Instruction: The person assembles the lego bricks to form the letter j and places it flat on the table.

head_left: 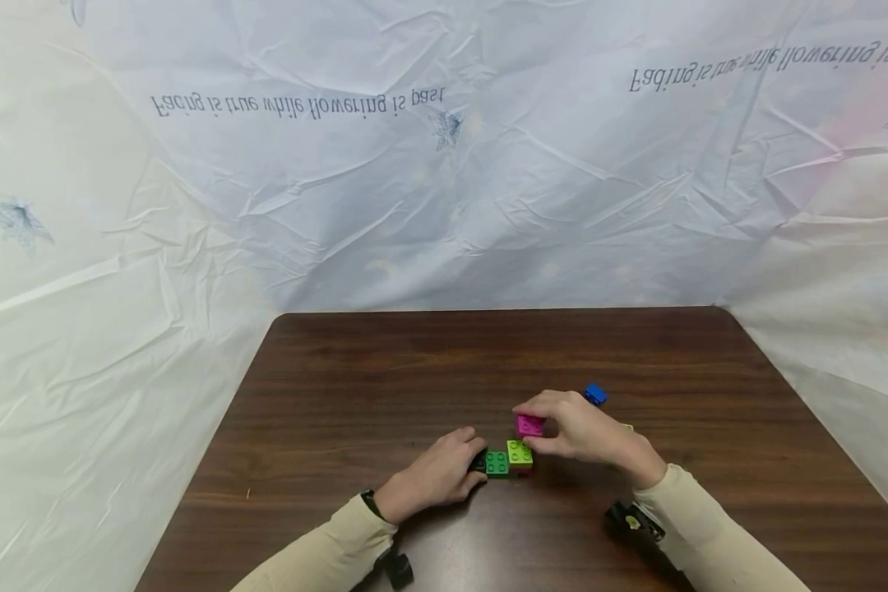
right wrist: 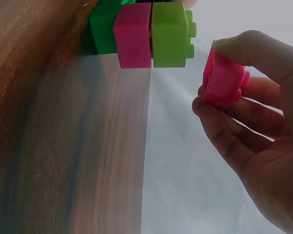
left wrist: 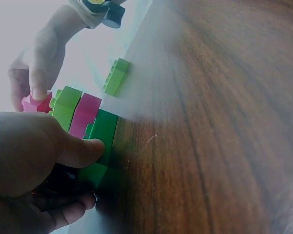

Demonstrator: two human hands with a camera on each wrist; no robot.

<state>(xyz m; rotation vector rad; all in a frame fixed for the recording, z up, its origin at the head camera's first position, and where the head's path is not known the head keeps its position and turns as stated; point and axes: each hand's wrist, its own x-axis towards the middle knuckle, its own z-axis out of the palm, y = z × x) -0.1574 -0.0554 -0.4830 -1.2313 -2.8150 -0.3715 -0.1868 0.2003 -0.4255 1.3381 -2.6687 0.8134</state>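
Pinching pink brick [right wrist: 224, 84]: right grip [head_left: 580, 429] | studs upward, tilted | long axis unclear | left grip [head_left: 438, 470] holding black brick [head_left: 478, 462]

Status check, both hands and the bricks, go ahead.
Left hand gripping brick build. Right hand pinching pink brick, not attached. Lime brick atop build, studs uncovered. Blue brick beyond right hand, not between pink and lime.

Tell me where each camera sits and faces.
Head: on the head, facing forward and down at the brown wood-grain table; left hand, right hand, cream sleeves show.
Left wrist: on that wrist, facing that hand's work; both hands show.
Right wrist: on that wrist, facing its hand's work; mainly that hand shows.
Wrist views share the held pink plastic block.
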